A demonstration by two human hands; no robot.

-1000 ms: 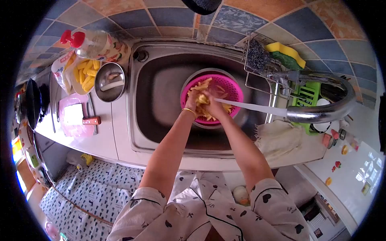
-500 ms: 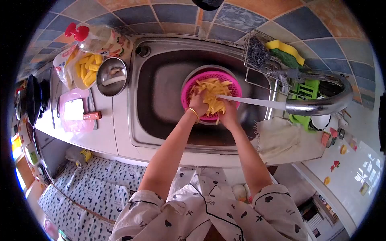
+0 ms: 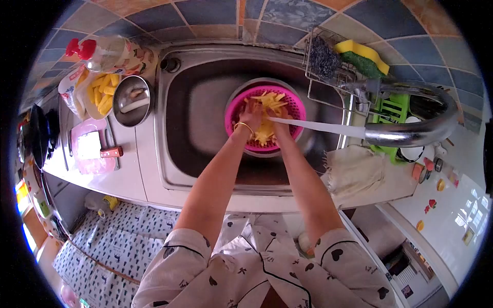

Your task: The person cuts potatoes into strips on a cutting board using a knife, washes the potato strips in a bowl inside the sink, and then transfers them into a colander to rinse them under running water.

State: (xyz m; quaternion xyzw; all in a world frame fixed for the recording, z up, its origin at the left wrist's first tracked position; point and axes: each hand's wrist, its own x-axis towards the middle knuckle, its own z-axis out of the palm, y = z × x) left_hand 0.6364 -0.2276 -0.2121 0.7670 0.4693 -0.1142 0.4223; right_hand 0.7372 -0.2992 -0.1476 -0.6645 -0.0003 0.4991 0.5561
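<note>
Yellow potato strips [image 3: 265, 131] lie heaped in a pink colander [image 3: 295, 102], which sits inside a metal bowl [image 3: 241, 86] in the sink [image 3: 200, 115]. My left hand [image 3: 250, 119], with a gold bangle at its wrist, has its fingers curled into the left side of the strips. From the right, my right hand [image 3: 278, 126] is closed round the strips as well. Some fingertips are hidden among the strips. A stream of water [image 3: 323, 127] from the curved tap [image 3: 411, 134] runs onto my right hand and the strips.
On the left counter are a metal bowl [image 3: 123, 117] with pale pieces, a bag of yellow sticks [image 3: 104, 91], a bottle [image 3: 110, 54] and a cleaver [image 3: 97, 146] on a pink board. A wire rack [image 3: 313, 87] with a sponge [image 3: 364, 55], a green rack [image 3: 393, 110] and a cloth [image 3: 354, 169] stand right.
Both hands have come closer together in the colander, the right one shifting left and inward over the strips. The strips have been stirred about. The whole view has shifted slightly.
</note>
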